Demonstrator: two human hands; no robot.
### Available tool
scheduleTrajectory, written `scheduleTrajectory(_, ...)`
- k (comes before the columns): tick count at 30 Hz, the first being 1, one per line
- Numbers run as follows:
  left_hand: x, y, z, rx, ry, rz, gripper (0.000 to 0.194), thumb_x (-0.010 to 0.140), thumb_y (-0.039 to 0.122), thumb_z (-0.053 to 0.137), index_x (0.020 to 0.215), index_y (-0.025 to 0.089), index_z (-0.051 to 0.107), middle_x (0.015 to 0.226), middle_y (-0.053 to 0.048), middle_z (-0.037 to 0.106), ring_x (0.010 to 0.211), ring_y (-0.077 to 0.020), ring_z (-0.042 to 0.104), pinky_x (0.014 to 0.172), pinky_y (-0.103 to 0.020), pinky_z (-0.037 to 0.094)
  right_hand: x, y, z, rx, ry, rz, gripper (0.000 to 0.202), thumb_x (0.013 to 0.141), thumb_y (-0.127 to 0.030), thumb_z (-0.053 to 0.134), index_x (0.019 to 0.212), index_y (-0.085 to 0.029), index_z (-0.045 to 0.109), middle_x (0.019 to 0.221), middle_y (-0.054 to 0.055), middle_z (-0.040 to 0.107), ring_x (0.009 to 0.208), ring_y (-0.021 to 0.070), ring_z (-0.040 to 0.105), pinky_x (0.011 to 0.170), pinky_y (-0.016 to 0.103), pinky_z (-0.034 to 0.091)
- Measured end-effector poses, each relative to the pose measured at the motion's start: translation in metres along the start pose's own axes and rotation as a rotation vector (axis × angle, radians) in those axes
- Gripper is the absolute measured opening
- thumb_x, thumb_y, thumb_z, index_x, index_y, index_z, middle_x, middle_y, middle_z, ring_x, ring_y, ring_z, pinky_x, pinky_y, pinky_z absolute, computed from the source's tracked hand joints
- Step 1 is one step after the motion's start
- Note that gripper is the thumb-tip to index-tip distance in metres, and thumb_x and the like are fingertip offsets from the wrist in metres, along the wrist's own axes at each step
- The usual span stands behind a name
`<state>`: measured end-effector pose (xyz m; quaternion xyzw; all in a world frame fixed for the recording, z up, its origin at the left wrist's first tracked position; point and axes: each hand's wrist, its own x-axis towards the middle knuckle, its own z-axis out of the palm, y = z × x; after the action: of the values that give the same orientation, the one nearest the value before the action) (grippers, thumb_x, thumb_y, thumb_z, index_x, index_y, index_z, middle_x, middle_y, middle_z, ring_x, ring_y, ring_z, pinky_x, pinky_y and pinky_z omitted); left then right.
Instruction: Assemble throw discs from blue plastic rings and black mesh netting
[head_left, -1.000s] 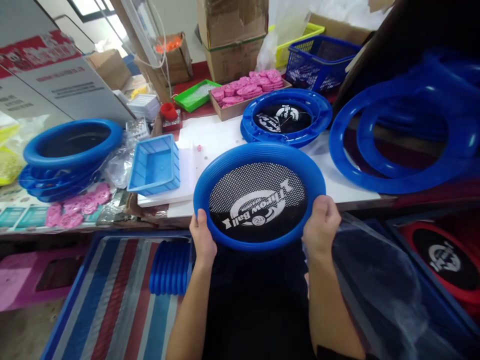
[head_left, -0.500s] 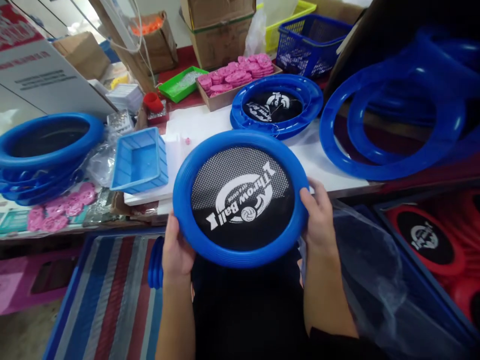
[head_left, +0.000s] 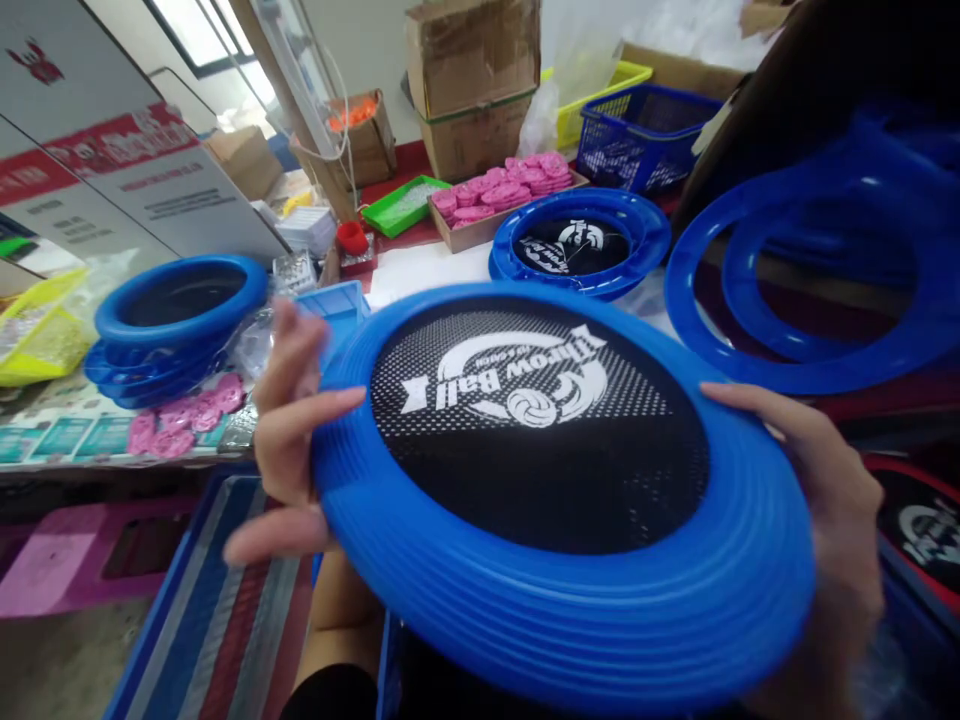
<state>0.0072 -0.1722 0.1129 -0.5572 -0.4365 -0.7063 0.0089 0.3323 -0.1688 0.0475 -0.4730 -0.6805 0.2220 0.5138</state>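
A round blue disc (head_left: 525, 500) with a black mesh centre and white "Throw Ball" print is held up close to the camera, tilted. On its left rim is my left hand (head_left: 289, 440), one fingertip pressed on top of the rim and the other fingers spread away from it. My right hand (head_left: 832, 500) grips the opposite rim, a finger reaching over the top edge; its lower part is blurred and partly behind the disc. Beyond, on the table, lies another blue ring with a printed black mesh (head_left: 581, 240), its underside up.
Stacked blue discs (head_left: 180, 300) stand at left beside pink pieces (head_left: 187, 410). A light-blue bin (head_left: 337, 305) is partly covered by the disc. Behind are a green tray (head_left: 405, 205), a carton of pink pieces (head_left: 502, 195) and a blue basket (head_left: 645, 135). Blue rings (head_left: 787, 375) hang at right.
The disc has come up closer to the camera and tilted, its near edge lower. My left hand's fingers have spread from a closer grip. The view has shifted slightly left and upward.
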Motion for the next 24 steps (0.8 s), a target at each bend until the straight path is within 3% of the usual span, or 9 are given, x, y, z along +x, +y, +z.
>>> scheduleTrajectory(2, 0.004, -0.005, 0.001, -0.024, 0.061, 0.227, 0.066, 0.098, 0.084, 0.038, 0.078, 0.027, 0.064, 0.080, -0.002, 0.071, 0.078, -0.0246, 0.073, 0.077, -0.044, 0.062, 0.000, -0.008, 0.004, -0.041, 0.079, 0.018, 0.037, 0.093, -0.048, 0.073, 0.129, -0.041, 0.076, 0.106, 0.003, 0.081, 0.086, 0.0310, 0.077, 0.070, 0.041, 0.057)
scheduleTrajectory(3, 0.005, -0.008, 0.002, -0.011, 0.054, 0.262, 0.066, 0.098, 0.083, 0.040, 0.076, 0.027, 0.064, 0.070, -0.002, 0.068, 0.067, -0.0229, 0.069, 0.068, -0.041, 0.059, 0.000, -0.008, 0.006, -0.057, 0.093, 0.001, 0.031, 0.095, -0.046, 0.070, 0.124, -0.039, 0.078, 0.109, 0.003, 0.082, 0.092, 0.0320, 0.078, 0.075, 0.042, 0.058)
scheduleTrajectory(5, 0.004, -0.017, 0.003, 0.099, 0.005, 0.200, 0.069, 0.101, 0.081, 0.037, 0.074, 0.025, 0.066, 0.063, -0.002, 0.066, 0.058, -0.0210, 0.064, 0.060, -0.038, 0.052, 0.000, -0.001, 0.009, -0.071, 0.039, -0.025, 0.027, 0.096, -0.043, 0.067, 0.119, -0.036, 0.079, 0.109, 0.003, 0.082, 0.091, 0.0311, 0.079, 0.076, 0.040, 0.058)
scheduleTrajectory(10, -0.004, -0.038, 0.007, 0.250, 0.125, 0.186, 0.070, 0.106, 0.067, 0.029, 0.065, 0.022, 0.064, 0.053, -0.002, 0.059, 0.051, -0.0174, 0.056, 0.054, -0.033, 0.041, -0.001, 0.023, 0.012, -0.027, -0.169, 0.037, 0.035, 0.102, -0.043, 0.059, 0.134, -0.032, 0.070, 0.066, -0.004, 0.072, 0.050, 0.0213, 0.067, 0.049, 0.033, 0.050)
scheduleTrajectory(13, -0.006, -0.042, 0.009, 0.244, 0.152, 0.167, 0.070, 0.105, 0.067, 0.028, 0.065, 0.022, 0.063, 0.052, -0.001, 0.056, 0.050, -0.0173, 0.055, 0.054, -0.033, 0.040, 0.000, 0.020, 0.015, -0.015, -0.159, 0.037, 0.037, 0.103, -0.047, 0.058, 0.134, -0.029, 0.069, 0.065, -0.004, 0.069, 0.049, 0.0208, 0.065, 0.048, 0.032, 0.050)
scheduleTrajectory(19, 0.000, -0.044, 0.010, 0.327, 0.088, 0.085, 0.074, 0.107, 0.072, 0.023, 0.071, 0.023, 0.065, 0.060, -0.001, 0.060, 0.057, -0.0179, 0.055, 0.059, -0.034, 0.038, 0.010, 0.012, 0.023, -0.036, -0.146, 0.088, 0.044, 0.106, -0.055, 0.051, 0.133, -0.024, 0.068, 0.062, -0.002, 0.066, 0.048, 0.0209, 0.063, 0.051, 0.034, 0.052)
scheduleTrajectory(21, 0.002, -0.048, 0.011, 0.328, 0.036, 0.072, 0.074, 0.107, 0.072, 0.022, 0.072, 0.023, 0.064, 0.063, -0.002, 0.061, 0.060, -0.0183, 0.055, 0.061, -0.034, 0.037, 0.015, 0.016, 0.025, -0.067, -0.147, 0.088, 0.047, 0.107, -0.055, 0.049, 0.137, -0.025, 0.066, 0.067, -0.001, 0.069, 0.053, 0.0219, 0.066, 0.056, 0.036, 0.056)
scheduleTrajectory(24, -0.002, -0.047, 0.003, 0.265, -0.106, 0.048, 0.072, 0.106, 0.075, 0.026, 0.075, 0.023, 0.065, 0.068, -0.003, 0.064, 0.065, -0.0197, 0.059, 0.064, -0.034, 0.041, 0.020, 0.023, 0.025, -0.193, -0.064, -0.005, 0.050, 0.104, -0.057, 0.052, 0.142, -0.028, 0.067, 0.104, 0.009, 0.077, 0.089, 0.0304, 0.076, 0.080, 0.047, 0.063)
